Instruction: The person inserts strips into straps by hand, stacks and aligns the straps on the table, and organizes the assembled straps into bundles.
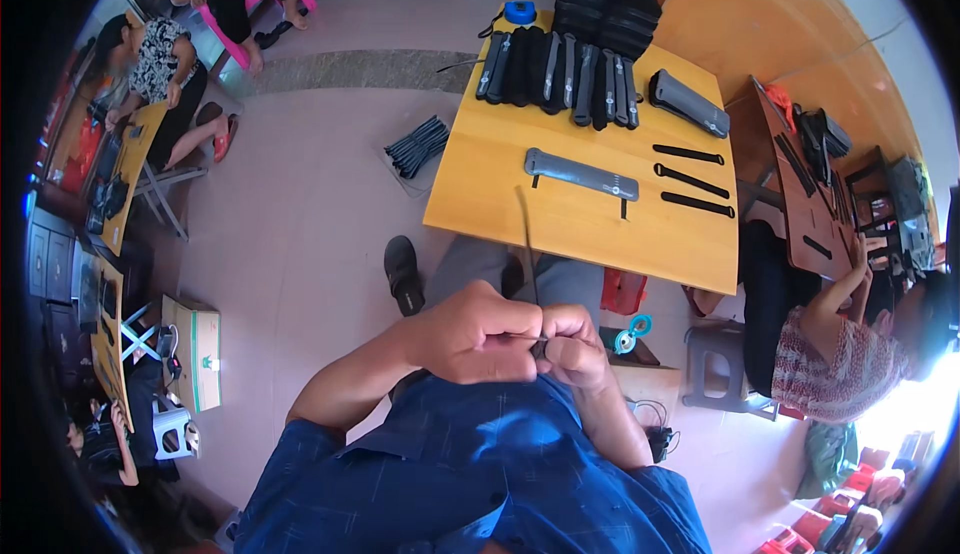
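Observation:
In front of my chest, both hands close round a thin dark strip (527, 234), whose free end points up toward the table. My left hand (478, 336) is curled shut on it. The thumb and fingers of my right hand (575, 351) pinch it beside the left; the bit between them is mostly hidden. Beyond my hands, a long grey sleeve-like piece (582, 175) lies on the yellow table (480, 189), with two short black ends showing below it. Right of it lie three black straps, the middle one (690, 180) slightly slanted.
Several grey and black pieces (560, 74) line the table's back, before a black stack (605, 9). A grey bundle (690, 104) lies at the right. Dark strips (416, 147) sit left of the table. People work at a brown table (800, 204) rightward and yellow tables (125, 194) leftward.

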A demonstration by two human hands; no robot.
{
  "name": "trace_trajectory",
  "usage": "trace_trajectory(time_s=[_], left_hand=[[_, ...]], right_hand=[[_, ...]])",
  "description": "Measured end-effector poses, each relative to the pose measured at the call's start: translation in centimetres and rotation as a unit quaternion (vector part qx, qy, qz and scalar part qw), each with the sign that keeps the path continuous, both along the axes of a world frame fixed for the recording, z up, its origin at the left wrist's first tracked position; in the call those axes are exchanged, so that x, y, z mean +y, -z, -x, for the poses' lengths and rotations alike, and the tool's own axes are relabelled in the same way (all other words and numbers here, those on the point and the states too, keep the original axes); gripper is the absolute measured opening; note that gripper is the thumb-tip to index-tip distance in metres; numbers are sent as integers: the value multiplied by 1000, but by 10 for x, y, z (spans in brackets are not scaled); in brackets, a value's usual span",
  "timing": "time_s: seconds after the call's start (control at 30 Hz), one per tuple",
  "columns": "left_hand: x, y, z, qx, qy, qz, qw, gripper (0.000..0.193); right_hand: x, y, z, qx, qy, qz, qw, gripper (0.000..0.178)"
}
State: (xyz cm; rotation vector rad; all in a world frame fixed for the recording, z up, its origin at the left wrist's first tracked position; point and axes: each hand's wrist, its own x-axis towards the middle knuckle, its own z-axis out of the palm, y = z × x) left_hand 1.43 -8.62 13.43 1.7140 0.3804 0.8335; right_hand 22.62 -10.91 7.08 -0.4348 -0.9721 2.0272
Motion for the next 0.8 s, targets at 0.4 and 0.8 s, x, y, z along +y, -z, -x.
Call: trace_trajectory(time_s=[0.4, 0.8], left_hand=[[40, 28, 41, 26, 11, 2, 1000, 24], [46, 118, 236, -484, -195, 223, 823, 35]], right_hand=[[34, 9, 2, 83, -149, -14, 985, 22], [22, -33, -163, 533, 58, -5, 844, 38]])
